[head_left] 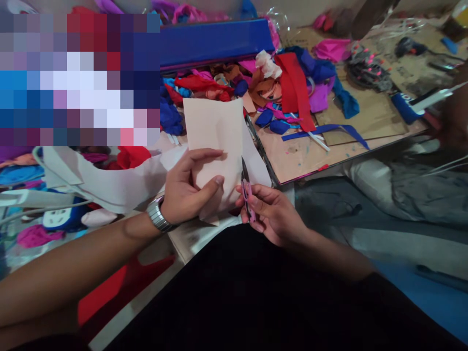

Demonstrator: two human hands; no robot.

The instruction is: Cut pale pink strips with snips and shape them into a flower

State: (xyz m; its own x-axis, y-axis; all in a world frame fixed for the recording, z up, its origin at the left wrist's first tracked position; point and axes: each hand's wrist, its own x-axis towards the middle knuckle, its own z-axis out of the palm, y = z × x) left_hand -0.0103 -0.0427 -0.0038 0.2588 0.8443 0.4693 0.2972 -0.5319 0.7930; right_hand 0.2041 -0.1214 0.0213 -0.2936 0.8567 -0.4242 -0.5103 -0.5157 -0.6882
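Observation:
My left hand point(192, 187), with a metal watch point(159, 215) on its wrist, grips a pale cream sheet point(215, 124), thumb in front and fingers at its left side. The sheet stands tilted above the table edge. My right hand point(272, 209) holds pink-handled scissors point(248, 195). Their dark blades point up along the sheet's right edge; whether they are parted is hard to tell. Behind the sheet lies white material point(254, 158), partly hidden.
Coloured fabric scraps point(204, 85) and a red strip point(295, 87) cover the table point(303, 158) below a long blue box point(219, 41). Blue-and-white tools point(405, 107) lie at right and left. A pincushion-like bundle point(368, 68) sits at the back right. The upper left is pixelated.

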